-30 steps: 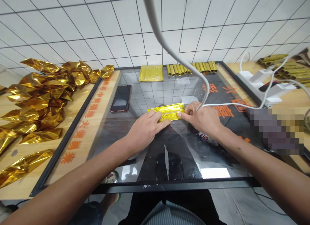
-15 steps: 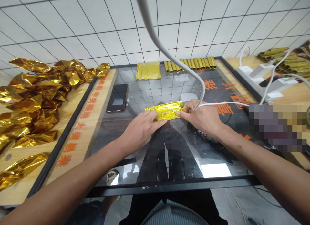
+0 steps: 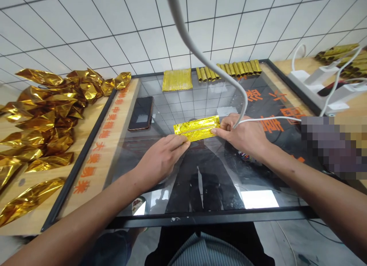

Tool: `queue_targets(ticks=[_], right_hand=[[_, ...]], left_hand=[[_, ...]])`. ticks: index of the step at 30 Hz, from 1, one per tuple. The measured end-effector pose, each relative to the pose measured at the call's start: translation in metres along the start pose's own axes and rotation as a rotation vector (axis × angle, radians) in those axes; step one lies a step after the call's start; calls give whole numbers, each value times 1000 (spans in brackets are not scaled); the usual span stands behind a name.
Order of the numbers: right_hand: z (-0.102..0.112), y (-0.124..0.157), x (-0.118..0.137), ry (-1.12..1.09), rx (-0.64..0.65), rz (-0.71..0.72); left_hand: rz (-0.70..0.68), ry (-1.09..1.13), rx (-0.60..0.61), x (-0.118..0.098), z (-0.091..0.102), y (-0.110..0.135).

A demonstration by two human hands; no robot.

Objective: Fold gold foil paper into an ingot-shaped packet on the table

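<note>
A folded strip of gold foil paper [image 3: 197, 128] lies on the glass tabletop [image 3: 200, 174] in front of me. My left hand [image 3: 160, 159] rests flat just below the strip's left end, fingers stretched out and touching its lower edge. My right hand [image 3: 243, 136] pinches the strip's right end between thumb and fingers. A white cable [image 3: 200, 55] hangs down and loops over my right hand.
A flat stack of gold sheets [image 3: 177, 79] and a row of several rolled gold tubes [image 3: 229, 70] lie at the far edge. A black phone [image 3: 141, 118] sits left of the strip. Crumpled gold foil pieces [image 3: 48, 117] are heaped on the left. A white power strip [image 3: 321, 84] is at right.
My left hand has slid back off the strip toward me, baring more of the foil. The right hand keeps its pinch on the right end.
</note>
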State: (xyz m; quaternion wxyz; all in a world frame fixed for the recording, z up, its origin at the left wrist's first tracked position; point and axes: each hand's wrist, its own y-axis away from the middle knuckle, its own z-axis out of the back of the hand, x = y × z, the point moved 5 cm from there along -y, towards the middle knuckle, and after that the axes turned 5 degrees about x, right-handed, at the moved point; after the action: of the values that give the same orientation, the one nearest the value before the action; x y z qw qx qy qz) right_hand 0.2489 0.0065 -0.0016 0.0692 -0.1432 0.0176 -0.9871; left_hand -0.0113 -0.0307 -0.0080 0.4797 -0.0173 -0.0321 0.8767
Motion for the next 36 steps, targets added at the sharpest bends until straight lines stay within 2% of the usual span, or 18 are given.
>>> queue_targets(ticks=[5,9,14,24,31,36], right_hand=[[1,0,0,-6,-6,1],[1,0,1,-3,-6,0],[2,0,2,5,-5,-21],[4,-1,4,-11,14,-34],[4,-1,5,-8,14,-51],[4,0,5,5,8,-48]], left_hand=[[-50,-79,109,-8,0,-4],[-113,-118,210,-16,8,-11],[-125,-123,176,-24,18,-18],[-103,-115,130,-28,18,-20],[-87,-198,173,-33,21,-29],[-94,-205,157,-35,23,-31]])
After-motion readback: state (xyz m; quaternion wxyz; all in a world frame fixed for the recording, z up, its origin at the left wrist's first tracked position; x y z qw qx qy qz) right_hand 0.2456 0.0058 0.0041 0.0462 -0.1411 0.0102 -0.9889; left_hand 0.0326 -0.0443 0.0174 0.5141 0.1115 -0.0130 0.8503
